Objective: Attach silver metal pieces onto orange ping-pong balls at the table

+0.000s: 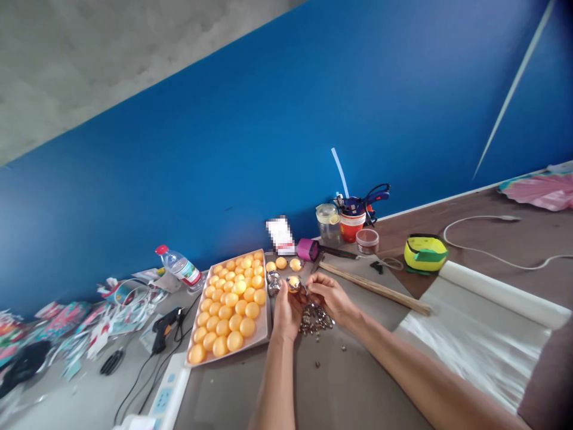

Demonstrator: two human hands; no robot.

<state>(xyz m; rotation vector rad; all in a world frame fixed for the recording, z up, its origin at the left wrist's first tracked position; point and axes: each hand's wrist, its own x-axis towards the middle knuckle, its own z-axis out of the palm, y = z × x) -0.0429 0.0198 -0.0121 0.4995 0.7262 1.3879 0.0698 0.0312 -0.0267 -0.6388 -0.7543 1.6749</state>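
Midway from the table's (349, 388) far edge, left hand (289, 310) grips a smooth, part-silvered orange ball (293, 281); right hand (330, 294) alongside, grip unclear, near glossy metallic bits (317, 319).

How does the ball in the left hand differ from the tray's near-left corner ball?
The held ball is partly covered with shiny silvery pieces; the corner ball is plain orange. The held ball is in the left hand; the corner ball rests in the tray, beside other balls. Both look round and show orange.
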